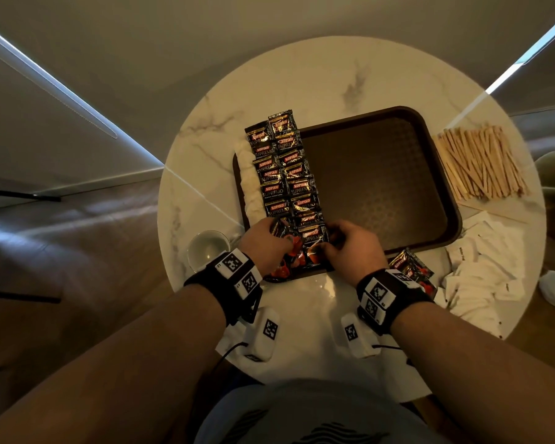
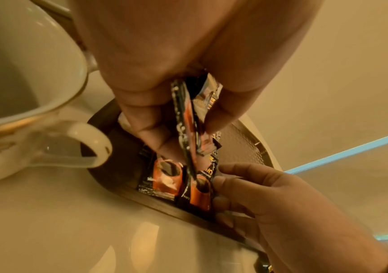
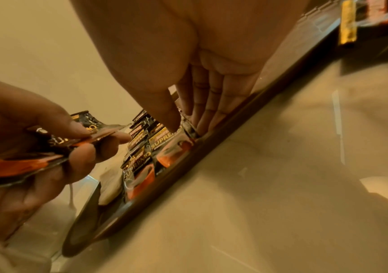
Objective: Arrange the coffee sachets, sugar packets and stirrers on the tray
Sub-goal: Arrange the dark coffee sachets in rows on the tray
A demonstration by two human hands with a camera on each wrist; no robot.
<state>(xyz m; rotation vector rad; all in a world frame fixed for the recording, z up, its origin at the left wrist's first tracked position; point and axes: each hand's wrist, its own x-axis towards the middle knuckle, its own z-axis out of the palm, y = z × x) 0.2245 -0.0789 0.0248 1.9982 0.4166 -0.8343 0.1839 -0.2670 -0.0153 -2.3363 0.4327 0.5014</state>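
Observation:
A brown tray [image 1: 382,187] lies on a round marble table [image 1: 302,78]. Along its left side runs a column of white sugar packets [image 1: 249,184], and beside that two columns of black Kopiko coffee sachets [image 1: 285,174]. My left hand [image 1: 271,232] [image 2: 186,133] hovers over the tray's near left corner and grips a small stack of coffee sachets [image 2: 189,118] between thumb and fingers. My right hand [image 1: 326,246] [image 3: 186,127] pinches the right edge of the nearest sachet [image 2: 200,192] in the right column, which lies flat against the tray's near rim.
Wooden stirrers [image 1: 481,165] lie in a pile on the table right of the tray. Loose white sugar packets [image 1: 484,270] and a few coffee sachets [image 1: 412,269] lie near the right wrist. A white cup [image 1: 207,249] [image 2: 24,83] stands left of the tray's near corner.

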